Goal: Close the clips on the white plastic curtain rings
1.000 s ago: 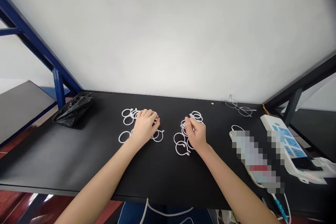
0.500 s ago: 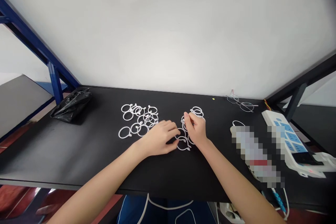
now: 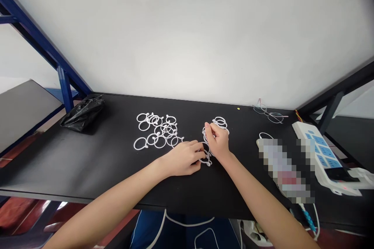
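Black desktop [image 3: 96,159] bears flat white rings [image 3: 140,138], knobs [image 3: 146,146] pointing variously; left hand [image 3: 187,157] has fingers parted, right hand [image 3: 219,141] curled.

Touching the near part of a smaller cluster of thin white rings with knobbed ends [image 3: 209,163] with the bent fingers of the bare left hand [image 3: 189,158]. Holding the bare right hand [image 3: 218,140] loosely curled over the same cluster, thumb uppermost; impossible to tell whether gripping a ring. On the smooth black tabletop [image 3: 117,163], to the left, a larger cluster of similar white rings [image 3: 162,128], overlapping in places. Farther left, a crumpled black plastic bag [image 3: 83,113]. To the right, thin wire-framed glasses [image 3: 266,113], a masked pale slab [image 3: 284,171] and a white power strip with blue socket panels [image 3: 323,153].
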Demonstrator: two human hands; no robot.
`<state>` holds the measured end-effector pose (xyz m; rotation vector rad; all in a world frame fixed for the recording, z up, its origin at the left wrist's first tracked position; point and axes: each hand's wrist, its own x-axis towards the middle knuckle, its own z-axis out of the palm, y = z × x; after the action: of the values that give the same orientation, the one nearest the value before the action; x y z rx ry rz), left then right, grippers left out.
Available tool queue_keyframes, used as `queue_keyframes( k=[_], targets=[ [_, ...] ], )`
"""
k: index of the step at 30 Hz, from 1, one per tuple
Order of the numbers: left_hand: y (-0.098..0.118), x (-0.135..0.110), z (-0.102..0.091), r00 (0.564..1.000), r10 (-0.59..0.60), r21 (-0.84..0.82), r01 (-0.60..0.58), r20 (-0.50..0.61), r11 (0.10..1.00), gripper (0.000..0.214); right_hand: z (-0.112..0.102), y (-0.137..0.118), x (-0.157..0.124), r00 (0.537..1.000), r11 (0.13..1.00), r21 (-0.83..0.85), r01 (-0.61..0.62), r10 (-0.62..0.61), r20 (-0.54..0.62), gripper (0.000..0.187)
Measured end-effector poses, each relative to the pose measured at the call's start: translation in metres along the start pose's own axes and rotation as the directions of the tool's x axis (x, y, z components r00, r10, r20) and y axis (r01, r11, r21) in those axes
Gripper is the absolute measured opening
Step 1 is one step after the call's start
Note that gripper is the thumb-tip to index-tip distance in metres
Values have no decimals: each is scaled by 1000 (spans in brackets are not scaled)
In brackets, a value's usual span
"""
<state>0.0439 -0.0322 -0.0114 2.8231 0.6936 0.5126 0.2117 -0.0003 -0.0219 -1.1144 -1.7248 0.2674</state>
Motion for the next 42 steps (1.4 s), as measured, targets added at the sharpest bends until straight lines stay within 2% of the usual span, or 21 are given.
queue_keyframes(
  k=[5, 12, 16, 20, 24, 28, 32, 37, 42],
  targets=[
    [0, 0, -3, 999, 13, -4, -13, -37, 1000, 19, -2, -1, 0, 1000, 1000, 6, -2, 2, -13, 42],
    [0, 0, -4, 989, 24, 6, -23, -147, 1000, 29, -6, -6, 3, 1000, 999, 26, -19, 20, -9, 44],
    [1, 0, -5, 969, -7, -13, 4, -246, 1000, 24, -11, -12, 6, 987, 985, 141, -98, 115, -113, 44],
    [6, 0, -7, 929, 34, 42, -20, -369, 999, 18, -16, -22, 7, 965, 970, 232, -79, 133, -227, 44],
    [8, 1, -8, 877, 108, 103, -67, -469, 992, 9, -16, -26, 5, 946, 963, 268, 19, 69, -316, 46],
    [5, -1, -10, 816, 92, 117, -30, -571, 993, 2, -12, -22, 0, 963, 960, 254, 120, -50, -266, 47],
    [7, -4, -14, 794, 77, 106, -17, -603, 994, 5, -8, -19, -6, 962, 960, 157, 232, -202, -184, 42],
    [10, -5, -16, 766, 101, 106, -43, -635, 993, 9, -6, -21, -10, 936, 949, 59, 310, -294, -192, 38],
    [10, -5, -16, 762, 131, 146, -48, -634, 988, 11, -8, -24, -12, 918, 927, 92, 363, -339, -208, 33]
  ],
)
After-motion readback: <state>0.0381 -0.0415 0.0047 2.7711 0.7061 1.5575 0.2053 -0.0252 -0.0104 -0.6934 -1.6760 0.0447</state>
